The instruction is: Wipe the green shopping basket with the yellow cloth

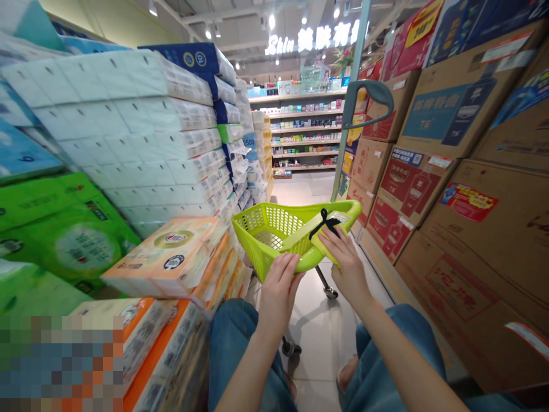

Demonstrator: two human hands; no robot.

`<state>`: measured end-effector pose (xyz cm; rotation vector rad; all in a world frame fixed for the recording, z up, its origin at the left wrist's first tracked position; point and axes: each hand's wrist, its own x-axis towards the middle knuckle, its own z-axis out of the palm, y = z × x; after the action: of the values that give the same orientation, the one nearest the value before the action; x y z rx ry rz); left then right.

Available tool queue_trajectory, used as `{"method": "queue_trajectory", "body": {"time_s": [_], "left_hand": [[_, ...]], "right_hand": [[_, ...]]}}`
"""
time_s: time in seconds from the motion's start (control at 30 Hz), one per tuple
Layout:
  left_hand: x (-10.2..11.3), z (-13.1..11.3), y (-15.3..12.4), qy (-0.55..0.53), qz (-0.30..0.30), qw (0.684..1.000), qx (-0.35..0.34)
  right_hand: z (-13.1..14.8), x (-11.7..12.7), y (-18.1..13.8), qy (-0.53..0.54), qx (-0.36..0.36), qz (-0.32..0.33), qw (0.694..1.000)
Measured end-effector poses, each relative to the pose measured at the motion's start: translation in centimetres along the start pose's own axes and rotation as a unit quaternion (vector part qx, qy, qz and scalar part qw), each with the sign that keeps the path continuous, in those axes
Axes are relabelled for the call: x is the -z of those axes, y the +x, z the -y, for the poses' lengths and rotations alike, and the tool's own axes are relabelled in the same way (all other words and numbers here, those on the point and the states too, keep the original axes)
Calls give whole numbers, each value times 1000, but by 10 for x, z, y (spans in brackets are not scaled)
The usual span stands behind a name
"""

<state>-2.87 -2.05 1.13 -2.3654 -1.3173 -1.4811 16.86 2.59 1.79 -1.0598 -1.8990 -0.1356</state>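
A lime-green shopping cart [261, 257] with perforated sides stands at an angle in front of my knees. My left hand [278, 292] is closed over its near rim, fingertips on the upper edge. Farther right along the rim, my right hand [348, 263] presses down on a yellow cloth [318, 242], fingers bent over it. Black straps [324, 220] lie against the cloth and the cart's handle end, just beyond my right fingers. Part of the cloth is hidden under that hand.
Tall stacks of white tissue packs [128, 109] and orange tissue packs [167, 252] line the left side. Brown cartons [484, 229] are piled on the right. A grey handle [373, 94] juts from a pole at the right. Stocked shelves [304, 123] stand ahead.
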Motion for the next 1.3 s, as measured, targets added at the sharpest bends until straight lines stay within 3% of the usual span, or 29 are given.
{"method": "queue_trajectory", "body": {"time_s": [0.3, 0.47, 0.6, 0.7, 0.83, 0.93, 1.07, 1.17, 1.3], "left_hand": [[4, 14, -3, -2, -21, 1000, 5], [10, 22, -4, -6, -20, 1000, 16], [16, 25, -7, -11, -14, 1000, 23], [19, 25, -8, -13, -14, 1000, 17], [16, 23, -6, -15, -17, 1000, 12], [13, 22, -5, -13, -24, 1000, 15], [13, 22, -6, -12, -29, 999, 16], [15, 24, -7, -19, -20, 999, 16], [13, 23, -7, -16, -19, 1000, 14]], "right_hand": [[7, -15, 3, 44, -1, -3, 999], [44, -23, -3, 44, -40, 8, 998], [68, -22, -12, 57, 4, 53, 997], [48, -14, -7, 39, 38, 61, 997], [18, -7, 4, -9, -21, 9, 1000], [36, -12, -2, -19, -46, 3, 999], [62, -18, -15, 9, 25, 63, 998], [41, -13, -9, -4, 36, 53, 998], [19, -10, 1, -45, -49, 3, 998]]}}
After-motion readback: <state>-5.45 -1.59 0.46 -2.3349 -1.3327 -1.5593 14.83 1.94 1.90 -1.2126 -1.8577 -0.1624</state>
